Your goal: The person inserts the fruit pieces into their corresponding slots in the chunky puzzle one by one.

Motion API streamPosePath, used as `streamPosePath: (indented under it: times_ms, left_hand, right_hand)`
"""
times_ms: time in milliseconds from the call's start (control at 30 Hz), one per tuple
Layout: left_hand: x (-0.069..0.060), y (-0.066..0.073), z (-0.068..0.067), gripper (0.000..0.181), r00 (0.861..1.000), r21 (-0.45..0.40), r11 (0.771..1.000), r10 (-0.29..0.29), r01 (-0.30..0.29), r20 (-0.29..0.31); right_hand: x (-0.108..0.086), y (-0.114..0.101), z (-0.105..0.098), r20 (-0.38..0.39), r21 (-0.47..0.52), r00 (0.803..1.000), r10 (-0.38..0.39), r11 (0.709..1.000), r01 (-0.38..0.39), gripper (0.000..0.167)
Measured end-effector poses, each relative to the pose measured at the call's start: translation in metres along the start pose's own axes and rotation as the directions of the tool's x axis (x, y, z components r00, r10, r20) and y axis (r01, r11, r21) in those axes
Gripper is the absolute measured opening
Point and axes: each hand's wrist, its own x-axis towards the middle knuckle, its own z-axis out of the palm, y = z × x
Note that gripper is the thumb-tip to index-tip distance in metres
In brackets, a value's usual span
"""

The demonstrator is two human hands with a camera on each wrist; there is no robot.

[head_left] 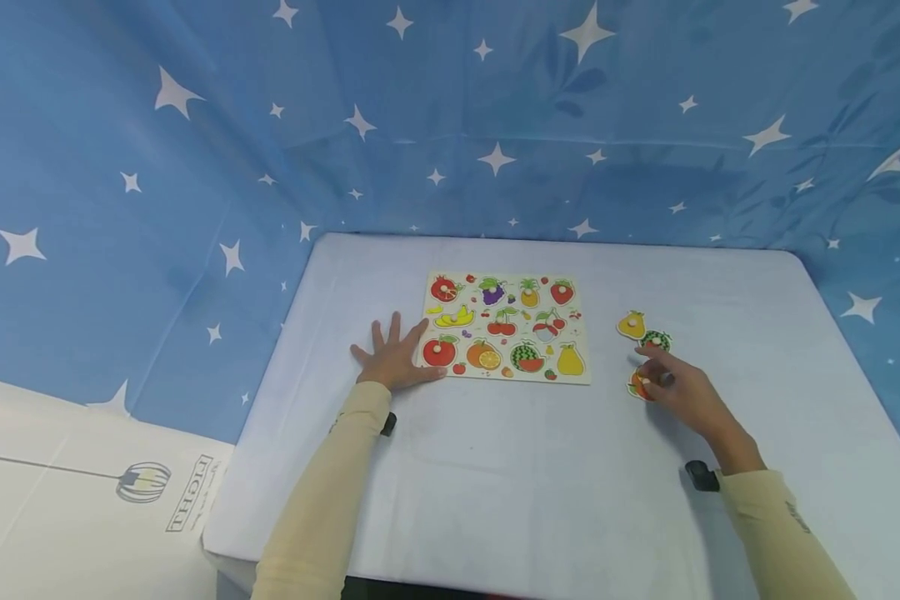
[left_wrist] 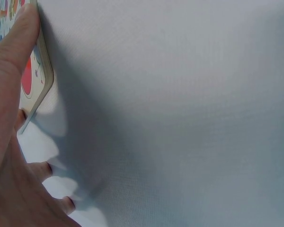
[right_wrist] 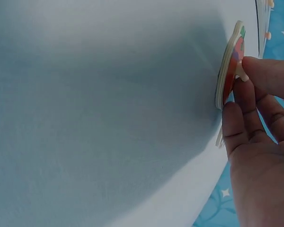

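A fruit puzzle board point(head_left: 508, 382) lies flat, printed with several fruits. My left hand point(head_left: 393, 362) has its fingers spread along the board's left edge; its thumb point(left_wrist: 28, 28) rests on the board near the front corner. To the right of the board, my right hand point(head_left: 686, 396) pinches the small knob of an orange puzzle piece point(head_left: 637, 385). In the right wrist view that piece point(right_wrist: 229, 71) stands edge-on, with the thumb and fingers at its knob. Just beyond, a pear piece point(head_left: 632, 324) and a watermelon piece point(head_left: 656, 339), partly behind the fingers, lie close together.
A white cloth covers the table point(head_left: 457, 483). Blue star-patterned fabric point(head_left: 435, 100) hangs behind and at both sides. At the lower left stands a pale printed surface point(head_left: 60, 500) with a lamp drawing.
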Motion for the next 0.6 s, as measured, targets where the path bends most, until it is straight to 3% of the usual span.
streamPosePath:
  times_ms: [300, 600]
  left_hand:
    - [0.0028, -0.0042, 0.0057, 0.107, 1.0, 0.006, 1.0, 0.004, -0.004, 0.0]
    - [-0.0004, -0.0012, 0.0009, 0.107, 1.0, 0.008, 1.0, 0.007, -0.007, -0.007]
  right_hand:
    - [0.0011, -0.0025, 0.003, 0.0, -0.015, 1.0, 0.03, 0.999, -0.03, 0.056]
    - [0.0024, -0.0082, 0.0056, -0.08, -0.005, 0.996, 0.028, 1.0, -0.028, 0.053]
